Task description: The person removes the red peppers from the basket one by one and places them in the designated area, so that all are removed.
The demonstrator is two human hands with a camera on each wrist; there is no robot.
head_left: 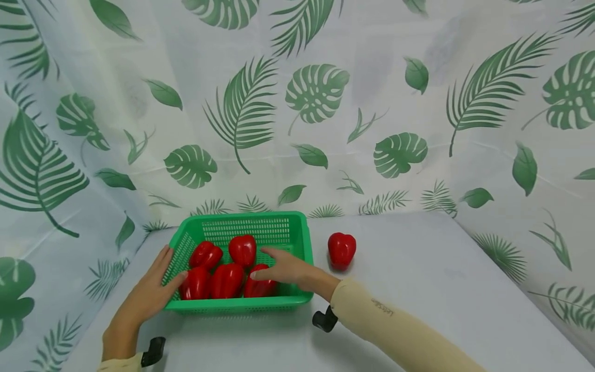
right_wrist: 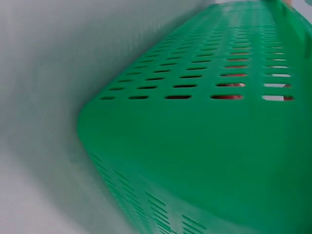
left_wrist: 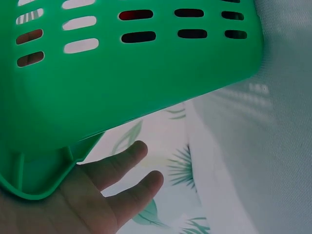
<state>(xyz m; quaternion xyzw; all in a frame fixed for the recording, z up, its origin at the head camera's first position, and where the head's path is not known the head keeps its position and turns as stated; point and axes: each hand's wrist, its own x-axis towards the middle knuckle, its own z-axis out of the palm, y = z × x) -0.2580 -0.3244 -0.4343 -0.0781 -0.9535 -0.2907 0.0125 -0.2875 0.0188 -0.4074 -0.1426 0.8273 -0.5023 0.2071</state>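
A green plastic basket [head_left: 232, 304] with slotted walls holds several red bell peppers [head_left: 226, 281]. My left hand [head_left: 147, 294] rests against its left rim, the thumb reaching over the front left corner beside a pepper. In the left wrist view two straight fingers [left_wrist: 139, 192] extend outside the basket's rim. My right hand [head_left: 283, 268] reaches over the right part of the basket, fingers spread, overlapping the front right bell pepper [head_left: 261, 288]. One more red bell pepper [head_left: 341, 250] stands on the table, right of the basket. The right wrist view shows the basket's outer corner, not the hand.
The white table [head_left: 409, 274] extends right and in front of the basket. A leaf-printed curtain [head_left: 316, 129] hangs behind and along both sides. Dark wrist cameras [head_left: 325, 319] are worn below both hands, over pale sleeves [head_left: 395, 325].
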